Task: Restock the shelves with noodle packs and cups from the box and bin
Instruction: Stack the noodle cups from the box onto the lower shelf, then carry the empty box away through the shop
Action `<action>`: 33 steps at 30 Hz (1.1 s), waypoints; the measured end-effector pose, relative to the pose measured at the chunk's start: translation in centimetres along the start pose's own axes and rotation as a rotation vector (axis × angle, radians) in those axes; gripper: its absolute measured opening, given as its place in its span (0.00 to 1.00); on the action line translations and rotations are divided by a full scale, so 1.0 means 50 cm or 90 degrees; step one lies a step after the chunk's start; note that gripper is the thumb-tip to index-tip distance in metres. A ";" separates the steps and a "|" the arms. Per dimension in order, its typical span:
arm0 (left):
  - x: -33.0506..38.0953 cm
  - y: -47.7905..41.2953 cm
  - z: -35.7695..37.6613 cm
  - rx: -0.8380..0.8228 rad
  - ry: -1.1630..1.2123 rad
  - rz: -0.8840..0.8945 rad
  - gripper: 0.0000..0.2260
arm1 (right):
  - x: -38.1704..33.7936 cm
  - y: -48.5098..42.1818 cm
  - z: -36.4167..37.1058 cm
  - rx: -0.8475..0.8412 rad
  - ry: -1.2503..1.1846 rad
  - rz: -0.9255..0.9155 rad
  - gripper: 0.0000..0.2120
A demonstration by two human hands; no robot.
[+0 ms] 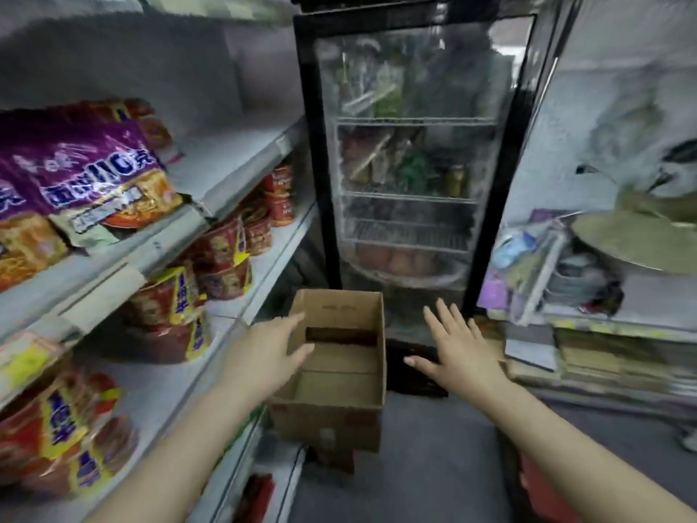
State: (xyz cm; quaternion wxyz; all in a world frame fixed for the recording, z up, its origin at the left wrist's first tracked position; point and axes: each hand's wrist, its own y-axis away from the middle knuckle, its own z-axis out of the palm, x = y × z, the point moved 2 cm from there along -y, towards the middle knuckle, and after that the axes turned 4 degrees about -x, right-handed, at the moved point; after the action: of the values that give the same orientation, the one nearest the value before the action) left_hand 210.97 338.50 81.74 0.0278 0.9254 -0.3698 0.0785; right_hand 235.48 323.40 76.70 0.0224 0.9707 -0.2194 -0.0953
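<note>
Down at the middle of the view, a cardboard box (339, 371) stands open on the grey floor (433, 466), right in front of a glass-door fridge (411, 164). Its inside shows only bare cardboard flaps. The left hand (267, 352) reaches over the box's left rim, fingers (290, 322) straight and slightly spread, the thumb pointing in over the opening; whether the hand touches the rim cannot be told. The right hand (460, 349) hovers just right of the box, palm down, fingers (447, 315) spread wide, holding nothing, apart from the cardboard.

To the left run the white shelves (234, 171). On the upper shelf lie purple noodle packs (86, 171), stacked at the near left, with bare shelf beyond them toward the fridge. On the middle shelf stand red noodle cups (222, 258) with yellow labels, stacked two high in a row that runs from near to far, the farthest ones (279, 198) close to the fridge. On the lower shelf more red and yellow noodle cups (64, 428) sit at the near left, blurred.

Inside the fridge, wire racks carry green and red packets and a can; the glass is misted. To the right, a cluttered rack (603, 281) holds papers and stacked flat goods, too blurred to name.
</note>
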 end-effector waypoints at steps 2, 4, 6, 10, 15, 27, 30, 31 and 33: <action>-0.016 -0.062 0.055 -0.050 0.030 -0.018 0.27 | 0.041 -0.024 0.038 -0.040 -0.028 0.043 0.44; -0.041 -0.122 0.103 -0.092 0.053 -0.041 0.28 | 0.063 -0.063 0.071 -0.078 -0.058 0.065 0.44; -0.075 -0.182 0.147 -0.116 0.054 -0.067 0.27 | 0.071 -0.125 0.103 -0.113 -0.096 0.080 0.44; -0.165 -0.309 0.236 -0.170 0.062 -0.131 0.27 | 0.062 -0.294 0.177 -0.204 -0.274 0.146 0.44; -0.272 -0.431 0.348 -0.271 0.165 -0.227 0.24 | 0.048 -0.459 0.270 -0.303 -0.401 0.249 0.37; -0.409 -0.537 0.614 -0.380 0.323 -0.443 0.21 | 0.086 -0.643 0.522 -0.444 -0.493 0.467 0.26; -0.428 -0.537 0.660 -0.371 0.335 -0.497 0.16 | 0.088 -0.671 0.567 -0.438 -0.464 0.470 0.14; -0.432 -0.541 0.672 -0.365 0.336 -0.517 0.15 | 0.089 -0.680 0.578 -0.432 -0.451 0.470 0.14; -0.438 -0.545 0.693 -0.348 0.332 -0.538 0.14 | 0.099 -0.685 0.598 -0.409 -0.440 0.466 0.15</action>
State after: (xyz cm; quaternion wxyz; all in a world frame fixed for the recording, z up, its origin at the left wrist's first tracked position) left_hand 218.41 369.33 44.12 0.3861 0.9021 0.0447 0.1876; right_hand 248.48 352.15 43.57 0.2738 0.6890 -0.4946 -0.4536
